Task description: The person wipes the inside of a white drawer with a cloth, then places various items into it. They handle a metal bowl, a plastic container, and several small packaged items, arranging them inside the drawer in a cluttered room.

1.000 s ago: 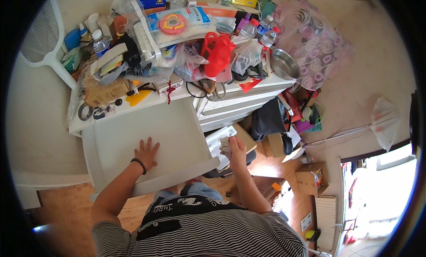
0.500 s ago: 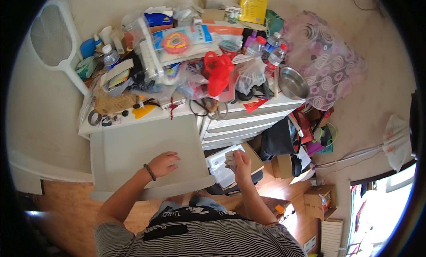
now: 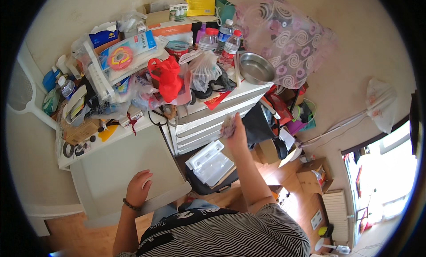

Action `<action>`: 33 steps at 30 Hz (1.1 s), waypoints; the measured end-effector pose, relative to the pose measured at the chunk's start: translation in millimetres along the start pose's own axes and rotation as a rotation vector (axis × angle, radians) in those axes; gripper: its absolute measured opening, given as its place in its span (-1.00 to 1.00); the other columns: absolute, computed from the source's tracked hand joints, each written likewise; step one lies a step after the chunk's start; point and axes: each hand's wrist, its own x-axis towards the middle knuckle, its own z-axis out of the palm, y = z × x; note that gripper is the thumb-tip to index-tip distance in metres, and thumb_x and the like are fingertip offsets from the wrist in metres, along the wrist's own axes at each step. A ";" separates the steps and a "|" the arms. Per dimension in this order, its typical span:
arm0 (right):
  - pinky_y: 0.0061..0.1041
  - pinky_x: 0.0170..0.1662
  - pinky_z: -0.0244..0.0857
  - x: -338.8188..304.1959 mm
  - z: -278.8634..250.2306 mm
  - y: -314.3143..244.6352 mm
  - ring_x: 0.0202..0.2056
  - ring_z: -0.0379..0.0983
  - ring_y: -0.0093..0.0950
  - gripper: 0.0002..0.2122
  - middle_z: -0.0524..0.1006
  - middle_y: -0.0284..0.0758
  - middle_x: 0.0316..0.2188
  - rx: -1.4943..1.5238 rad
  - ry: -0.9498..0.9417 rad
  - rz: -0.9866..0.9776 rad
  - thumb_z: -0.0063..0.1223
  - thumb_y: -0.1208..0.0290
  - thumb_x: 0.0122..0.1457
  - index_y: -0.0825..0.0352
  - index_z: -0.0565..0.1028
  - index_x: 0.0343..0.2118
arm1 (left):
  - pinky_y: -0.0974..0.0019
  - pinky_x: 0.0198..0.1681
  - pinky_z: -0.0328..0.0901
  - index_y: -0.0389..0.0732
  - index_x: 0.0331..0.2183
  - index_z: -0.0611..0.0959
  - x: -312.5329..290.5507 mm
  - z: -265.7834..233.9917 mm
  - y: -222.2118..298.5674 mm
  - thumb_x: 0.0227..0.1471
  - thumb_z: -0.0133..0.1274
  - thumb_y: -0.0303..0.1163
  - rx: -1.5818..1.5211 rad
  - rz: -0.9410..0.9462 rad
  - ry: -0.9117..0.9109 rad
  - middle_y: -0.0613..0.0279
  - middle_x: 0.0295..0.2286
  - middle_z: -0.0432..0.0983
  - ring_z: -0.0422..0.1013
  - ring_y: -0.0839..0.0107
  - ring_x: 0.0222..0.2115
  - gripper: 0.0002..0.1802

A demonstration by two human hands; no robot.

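- Between the bent fingers of the right hand [image 3: 236, 135], a small crumpled greyish wad [image 3: 228, 125] is gripped.
- The left hand's [image 3: 138, 188] fingers are loosely curled and parted; whether the pulled-out drawer [image 3: 117, 157] beneath is touched cannot be told.
- The right forearm [image 3: 254, 181] is stretched toward eleven o'clock.
- At seven o'clock from the wad, a white moulded tray [image 3: 208, 161] is seen; at one, a steel bowl [image 3: 257, 68] is set on the cluttered white cabinet [image 3: 208, 119].

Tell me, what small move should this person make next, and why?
Perhaps bring the left hand to the front of the drawer and push it inward: the drawer stands pulled out, that hand is near its front, and the right hand holds a crumpled wad.
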 end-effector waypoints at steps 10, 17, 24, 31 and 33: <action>-0.53 -0.37 0.38 97.4 -15.1 -96.5 -0.43 0.45 -0.46 -0.76 0.46 -0.29 -0.41 -0.604 0.004 -0.409 0.01 0.66 0.00 0.41 0.34 -0.22 | 0.19 -0.09 0.29 -0.22 -0.24 0.55 -8.7 -15.0 -21.0 -0.09 0.06 -0.53 0.018 -0.017 0.068 0.02 -0.17 0.45 0.37 0.07 -0.14 -0.73; -0.46 -0.41 0.34 146.7 15.8 -115.5 -0.48 0.45 -0.31 -0.69 0.46 -0.16 -0.45 -1.387 0.150 -1.075 0.15 0.56 -0.12 0.38 0.37 -0.26 | 0.19 -0.09 0.30 -0.22 -0.24 0.55 -19.1 -24.7 -24.3 -0.09 0.05 -0.53 0.045 -0.085 0.079 0.02 -0.18 0.46 0.38 0.07 -0.15 -0.74; -0.25 -0.15 0.26 192.2 32.8 -170.3 -0.22 0.35 -0.11 -0.70 0.40 -0.10 -0.30 -1.676 0.404 -1.242 0.18 0.44 -0.21 0.27 0.54 -0.30 | 0.20 -0.12 0.31 -0.19 -0.25 0.55 -28.7 -26.0 -25.8 -0.10 0.05 -0.56 0.089 -0.094 0.127 0.04 -0.19 0.47 0.40 0.09 -0.17 -0.73; -0.32 -0.21 0.36 212.9 19.2 -176.5 -0.33 0.49 -0.15 -0.78 0.54 -0.10 -0.36 -1.692 0.315 -1.056 0.10 0.38 -0.07 0.33 0.56 -0.34 | 0.19 -0.11 0.31 -0.18 -0.25 0.56 -32.4 -28.1 -27.3 -0.12 0.07 -0.55 0.075 -0.129 0.160 0.06 -0.19 0.47 0.39 0.09 -0.16 -0.72; -0.37 -0.22 0.37 203.9 47.4 -171.1 -0.33 0.51 -0.21 -0.79 0.55 -0.12 -0.36 -1.577 0.185 -1.142 0.08 0.40 -0.03 0.36 0.54 -0.32 | 0.19 -0.12 0.32 -0.19 -0.26 0.56 -33.7 -31.8 -29.6 -0.12 0.06 -0.54 0.087 -0.120 0.173 0.06 -0.19 0.47 0.39 0.09 -0.17 -0.73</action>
